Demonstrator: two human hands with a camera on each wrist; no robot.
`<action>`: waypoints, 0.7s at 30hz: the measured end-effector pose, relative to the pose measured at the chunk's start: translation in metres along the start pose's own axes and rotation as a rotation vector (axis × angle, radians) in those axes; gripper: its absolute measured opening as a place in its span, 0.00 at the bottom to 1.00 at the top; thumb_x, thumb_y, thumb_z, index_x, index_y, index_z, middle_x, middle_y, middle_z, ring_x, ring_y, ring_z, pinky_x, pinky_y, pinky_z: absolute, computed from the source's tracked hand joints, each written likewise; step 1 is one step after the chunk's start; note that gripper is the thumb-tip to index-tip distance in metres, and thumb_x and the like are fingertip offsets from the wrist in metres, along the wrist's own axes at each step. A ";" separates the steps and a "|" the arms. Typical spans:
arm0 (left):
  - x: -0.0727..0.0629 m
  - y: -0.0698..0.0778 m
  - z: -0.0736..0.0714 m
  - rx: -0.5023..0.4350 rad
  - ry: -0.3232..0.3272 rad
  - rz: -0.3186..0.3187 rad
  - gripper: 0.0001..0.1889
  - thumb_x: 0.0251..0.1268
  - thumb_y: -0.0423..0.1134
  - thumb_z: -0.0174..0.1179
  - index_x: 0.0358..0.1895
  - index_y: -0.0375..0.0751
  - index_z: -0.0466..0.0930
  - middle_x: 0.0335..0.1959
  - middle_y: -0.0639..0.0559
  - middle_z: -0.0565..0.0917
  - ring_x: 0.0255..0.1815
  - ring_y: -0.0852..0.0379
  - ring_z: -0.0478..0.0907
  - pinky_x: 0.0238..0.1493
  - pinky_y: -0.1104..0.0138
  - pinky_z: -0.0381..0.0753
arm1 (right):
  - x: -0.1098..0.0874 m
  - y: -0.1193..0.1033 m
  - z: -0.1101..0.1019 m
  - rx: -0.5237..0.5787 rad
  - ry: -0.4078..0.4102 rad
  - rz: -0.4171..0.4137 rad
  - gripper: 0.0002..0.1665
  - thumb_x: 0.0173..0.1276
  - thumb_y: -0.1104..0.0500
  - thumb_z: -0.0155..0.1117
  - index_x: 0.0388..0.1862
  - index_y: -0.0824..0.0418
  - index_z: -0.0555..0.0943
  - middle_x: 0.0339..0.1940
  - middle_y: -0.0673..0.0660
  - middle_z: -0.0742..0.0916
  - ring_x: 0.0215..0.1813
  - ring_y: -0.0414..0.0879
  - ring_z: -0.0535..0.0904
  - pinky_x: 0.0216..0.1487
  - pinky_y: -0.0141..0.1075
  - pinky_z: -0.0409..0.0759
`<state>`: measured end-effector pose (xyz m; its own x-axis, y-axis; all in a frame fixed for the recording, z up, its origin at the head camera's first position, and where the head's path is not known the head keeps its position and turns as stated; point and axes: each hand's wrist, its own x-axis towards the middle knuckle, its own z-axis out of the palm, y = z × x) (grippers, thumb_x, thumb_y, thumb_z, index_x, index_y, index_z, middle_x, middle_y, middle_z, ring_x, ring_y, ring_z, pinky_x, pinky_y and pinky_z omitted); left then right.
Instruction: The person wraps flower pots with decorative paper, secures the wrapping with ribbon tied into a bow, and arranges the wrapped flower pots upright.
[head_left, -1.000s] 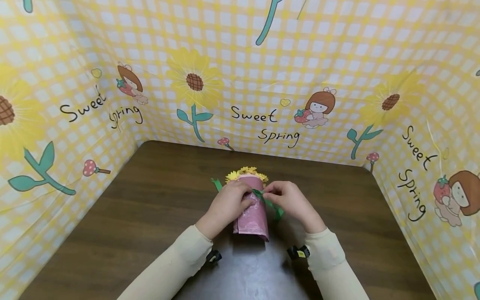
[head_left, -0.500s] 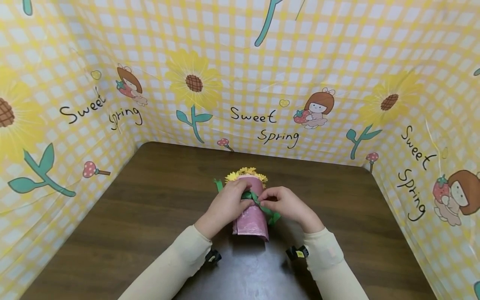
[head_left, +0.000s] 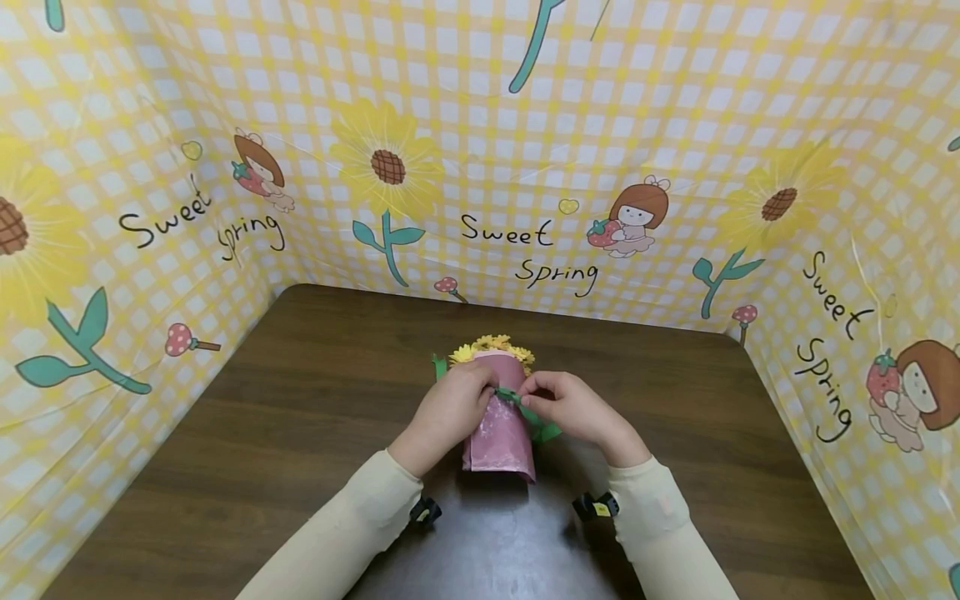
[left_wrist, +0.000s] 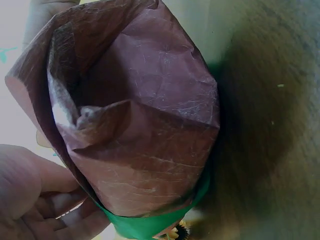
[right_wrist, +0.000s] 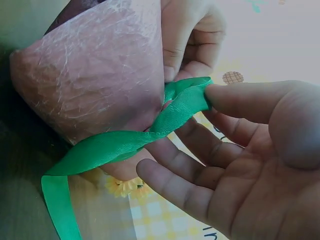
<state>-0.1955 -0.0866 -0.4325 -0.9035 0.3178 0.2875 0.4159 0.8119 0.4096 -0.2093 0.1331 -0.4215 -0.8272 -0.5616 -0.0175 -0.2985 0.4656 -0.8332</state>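
A bouquet wrapped in pink paper [head_left: 498, 446] lies mid-table, its yellow flowers [head_left: 495, 342] at the far end. Green ribbon [right_wrist: 110, 147] runs round the wrap. With thumb and index finger, my right hand [head_left: 573, 408] pinches a twisted length of it at the bouquet's right side. My left hand [head_left: 450, 408] lies along the left side, thumb and fingers pinching the ribbon on top of the paper. The wrap's open, crumpled near end [left_wrist: 145, 80] shows in the left wrist view. One loose ribbon tail [head_left: 547, 432] trails down right, another [head_left: 439, 367] at the left.
The dark brown wooden table [head_left: 300, 392] bears the bouquet. A yellow checked cloth [head_left: 495, 150] with printed sunflowers stands round the back and both sides. Black wrist devices, such as the right one [head_left: 596, 505], sit below the cream sleeves [head_left: 648, 504].
The right hand first drew slightly toward me with the ribbon, and the left fingers moved closer together on the ribbon. The bouquet has shifted very slightly left.
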 end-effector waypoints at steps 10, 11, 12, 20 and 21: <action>-0.002 0.005 -0.001 0.076 0.012 -0.035 0.03 0.78 0.39 0.56 0.42 0.47 0.78 0.34 0.53 0.84 0.34 0.58 0.81 0.36 0.61 0.82 | 0.000 -0.001 0.002 -0.049 -0.008 -0.069 0.05 0.70 0.60 0.70 0.42 0.57 0.89 0.43 0.52 0.88 0.45 0.45 0.79 0.44 0.35 0.80; -0.002 0.006 -0.001 0.087 0.017 -0.032 0.04 0.78 0.40 0.56 0.42 0.47 0.78 0.34 0.53 0.84 0.34 0.57 0.81 0.35 0.61 0.82 | 0.001 -0.001 0.003 -0.063 -0.004 -0.072 0.05 0.70 0.60 0.70 0.42 0.57 0.90 0.44 0.52 0.88 0.46 0.44 0.79 0.45 0.35 0.80; -0.002 0.007 -0.002 0.098 0.021 -0.027 0.04 0.78 0.40 0.56 0.42 0.47 0.78 0.34 0.52 0.84 0.33 0.57 0.81 0.35 0.61 0.82 | 0.001 -0.001 0.003 -0.077 0.000 -0.071 0.05 0.69 0.60 0.71 0.42 0.57 0.90 0.44 0.52 0.88 0.46 0.44 0.79 0.45 0.35 0.80; -0.005 0.008 -0.001 0.122 0.083 0.024 0.06 0.80 0.41 0.52 0.40 0.45 0.74 0.30 0.53 0.81 0.27 0.56 0.79 0.29 0.62 0.80 | 0.006 -0.002 0.014 -0.095 0.083 0.034 0.01 0.66 0.58 0.75 0.36 0.54 0.90 0.33 0.47 0.89 0.36 0.41 0.80 0.36 0.34 0.80; -0.006 0.008 -0.001 0.123 0.087 0.026 0.07 0.80 0.41 0.52 0.40 0.45 0.74 0.30 0.53 0.80 0.27 0.55 0.78 0.28 0.62 0.79 | 0.007 -0.001 0.016 -0.087 0.100 0.049 0.02 0.65 0.58 0.76 0.35 0.55 0.89 0.32 0.47 0.88 0.35 0.41 0.80 0.36 0.34 0.80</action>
<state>-0.1869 -0.0820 -0.4298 -0.8779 0.3006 0.3727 0.4188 0.8594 0.2934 -0.2074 0.1176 -0.4294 -0.8836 -0.4682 0.0019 -0.2933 0.5504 -0.7817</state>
